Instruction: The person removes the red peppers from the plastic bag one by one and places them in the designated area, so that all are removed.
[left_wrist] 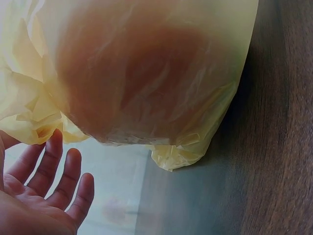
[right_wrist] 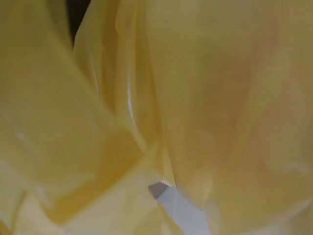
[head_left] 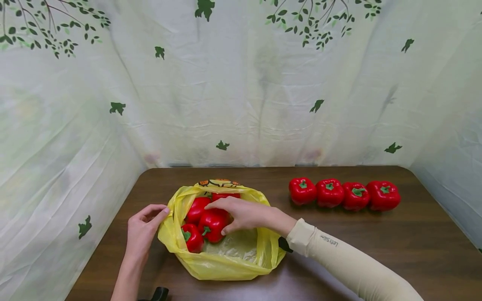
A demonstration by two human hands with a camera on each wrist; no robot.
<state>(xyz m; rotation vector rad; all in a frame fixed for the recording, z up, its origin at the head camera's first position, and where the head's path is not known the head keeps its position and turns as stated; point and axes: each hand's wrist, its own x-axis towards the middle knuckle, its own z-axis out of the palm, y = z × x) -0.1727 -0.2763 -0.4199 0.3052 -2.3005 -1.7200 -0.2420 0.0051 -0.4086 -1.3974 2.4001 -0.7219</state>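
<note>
A brown table (head_left: 414, 242) supports the yellow bag (head_left: 214, 269). Your left hand (head_left: 142, 230) pinches the bag's left rim. Inside the bag, your right hand (head_left: 244, 213) has thumb and fingers curled round one red pepper (head_left: 213, 228), beside three others. Four peppers (head_left: 329, 193) stand right of and beyond the bag.

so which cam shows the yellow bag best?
Head: nearly the whole yellow bag, open, red peppers inside. Left wrist shows only part of its outside, close up; right wrist, only blurred parts.
</note>
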